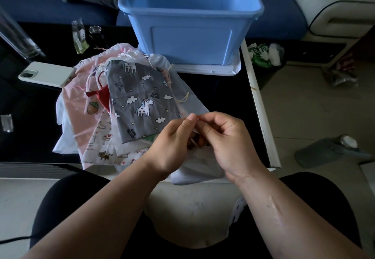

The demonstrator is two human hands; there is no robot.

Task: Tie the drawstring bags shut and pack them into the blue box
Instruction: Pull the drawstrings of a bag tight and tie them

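Observation:
A white drawstring bag (199, 167) lies at the table's near edge under my hands. My left hand (172, 143) and my right hand (227, 137) meet above its mouth, and each pinches its thin white drawstring (194, 130) between thumb and fingers. To the left spreads a pile of flat bags: a grey unicorn bag (142, 100) on top, a pink bag (81, 96), a cat-print bag (101, 147) and a sheer white one (182, 88). The blue box (190, 13) stands open at the back on a white lid (213, 68); I see nothing inside it.
A white phone (45, 74) lies left of the pile on the black table (223, 96). Small clear packets (79, 35) sit behind it. The table's white edge (259, 106) runs down the right side, with a bin holding rubbish (263, 53) and tiled floor beyond.

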